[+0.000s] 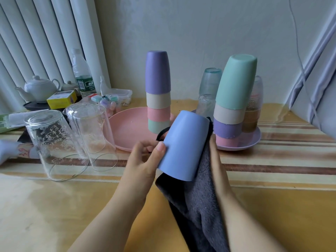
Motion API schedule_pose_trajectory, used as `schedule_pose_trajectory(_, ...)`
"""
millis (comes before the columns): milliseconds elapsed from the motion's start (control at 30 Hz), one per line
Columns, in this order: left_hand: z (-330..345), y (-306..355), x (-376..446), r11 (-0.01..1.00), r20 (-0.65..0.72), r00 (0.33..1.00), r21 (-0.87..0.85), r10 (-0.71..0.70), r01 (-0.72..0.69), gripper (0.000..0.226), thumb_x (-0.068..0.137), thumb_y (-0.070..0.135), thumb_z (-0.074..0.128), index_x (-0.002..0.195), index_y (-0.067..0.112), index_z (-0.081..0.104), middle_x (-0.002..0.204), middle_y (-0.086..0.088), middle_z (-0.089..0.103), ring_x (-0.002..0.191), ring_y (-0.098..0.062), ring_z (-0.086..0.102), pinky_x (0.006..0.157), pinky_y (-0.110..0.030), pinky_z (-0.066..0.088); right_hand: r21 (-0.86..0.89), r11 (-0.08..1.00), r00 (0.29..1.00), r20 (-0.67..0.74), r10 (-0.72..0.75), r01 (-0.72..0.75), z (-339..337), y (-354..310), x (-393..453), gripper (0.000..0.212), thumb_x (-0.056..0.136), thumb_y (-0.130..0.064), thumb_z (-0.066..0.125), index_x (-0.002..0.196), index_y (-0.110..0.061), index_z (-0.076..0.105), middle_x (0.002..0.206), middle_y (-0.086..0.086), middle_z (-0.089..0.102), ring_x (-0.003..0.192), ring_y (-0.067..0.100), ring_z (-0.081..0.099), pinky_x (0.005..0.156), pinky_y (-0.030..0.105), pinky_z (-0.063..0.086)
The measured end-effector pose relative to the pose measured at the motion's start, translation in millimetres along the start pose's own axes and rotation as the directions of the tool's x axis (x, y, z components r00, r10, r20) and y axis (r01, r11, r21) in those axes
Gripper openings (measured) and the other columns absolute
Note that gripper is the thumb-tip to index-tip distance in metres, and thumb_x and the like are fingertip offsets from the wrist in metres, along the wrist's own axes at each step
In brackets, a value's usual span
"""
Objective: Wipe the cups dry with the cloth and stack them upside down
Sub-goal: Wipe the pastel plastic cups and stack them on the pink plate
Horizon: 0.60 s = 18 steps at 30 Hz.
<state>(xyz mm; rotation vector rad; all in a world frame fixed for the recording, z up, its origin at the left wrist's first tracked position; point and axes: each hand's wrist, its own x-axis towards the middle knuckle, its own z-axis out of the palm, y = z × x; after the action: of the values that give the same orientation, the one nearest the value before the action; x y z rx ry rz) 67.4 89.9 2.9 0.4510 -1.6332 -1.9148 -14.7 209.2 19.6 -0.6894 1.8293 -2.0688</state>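
- Blue cup (pixel 183 144), base tipped up and away and mouth toward the person, is held above the table (pixel 72 206) between both hands, in front of the two plates.
- Left hand (pixel 143 160) grips the cup's left wall, thumb pressed flat on the side and the fingers curled behind it.
- Right hand (pixel 216 160) holds the dark grey cloth (pixel 196 200) against the cup's right side; its fingers are hidden behind cloth and cup, so only the edge of the hand shows. The cloth hangs down between the forearms, and a dark corner of it peeks out at the cup's upper left.
- Just behind the cup, a pink plate (pixel 123 130) carries an upside-down stack of four cups (pixel 158 91): purple on top, then beige, pink and green.
- To the right, a lilac plate (pixel 252 140) bears a second inverted stack (pixel 232 100), leaning left, mint on top over beige, purple and pink; clear tumblers (pixel 209 88) stand behind it.
- At left, two clear glasses (pixel 72 137) stand mouth-down on the table, one printed with cartoon cats.
- Farther back left sit a white teapot (pixel 39 88), a yellow box (pixel 61 100) and a water bottle (pixel 82 73).
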Motion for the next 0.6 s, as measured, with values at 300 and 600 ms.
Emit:
schedule_pose_trajectory(300, 7.6, -8.4, -8.9, 0.871, 0.062, 0.979, 0.447, 0.195, -0.201, 0.059, 0.066, 0.072, 0.050, 0.112, 0.035, 0.056, 0.100, 0.017, 0.065, 0.089, 0.006, 0.060, 0.066, -0.009, 0.041, -0.054, 0.985, 0.986, 0.040, -0.165, 0.167, 18.4, 14.5, -5.4, 0.034, 0.096, -0.043, 0.031, 0.129, -0.038, 0.029, 0.126, -0.040, 0.031, 0.109, -0.035, 0.030, 0.085, -0.009, 0.025)
schedule_pose_trajectory(600, 4.8, 8.9, -19.5, 0.978, 0.378, 0.924, 0.209, -0.058, -0.025, 0.035, 0.088, 0.055, 0.054, 0.109, 0.028, 0.061, 0.096, 0.023, 0.073, 0.089, 0.008, 0.066, 0.071, -0.008, 0.048, 0.035, 0.999, 1.000, 0.027, -0.001, 0.000, -9.0, 3.5, 1.4, 0.062, 0.071, -0.071, 0.055, 0.112, -0.026, 0.062, 0.120, -0.015, 0.063, 0.116, -0.001, 0.054, 0.105, 0.027, 0.040)
